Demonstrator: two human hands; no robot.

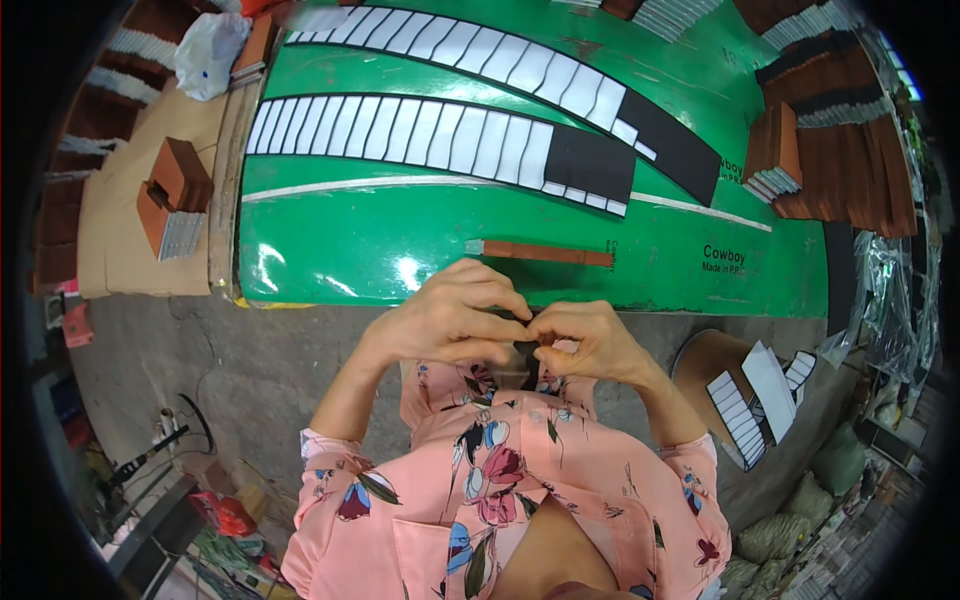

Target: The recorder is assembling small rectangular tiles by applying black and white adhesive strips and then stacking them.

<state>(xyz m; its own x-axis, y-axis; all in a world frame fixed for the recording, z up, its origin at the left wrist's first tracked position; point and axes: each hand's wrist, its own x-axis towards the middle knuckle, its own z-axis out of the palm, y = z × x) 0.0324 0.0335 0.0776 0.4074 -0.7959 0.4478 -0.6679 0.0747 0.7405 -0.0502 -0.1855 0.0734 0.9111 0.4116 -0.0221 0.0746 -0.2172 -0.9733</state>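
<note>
Black strip (526,352) pinched between our left hand (450,315) and right hand (590,340), fingers closed on it. We judge we are folding it at the green bench (330,255) edge; next needs firm pressing.

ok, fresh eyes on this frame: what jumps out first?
The glossy green table fills the upper half, with two long rows of white strips on black backing running across it. At centre, just below the table's near edge, the left hand and right hand meet, pinching a small dark piece between them. A brown strip lies on the green just above the hands, and stacks of brown pieces crowd the upper right.
</note>
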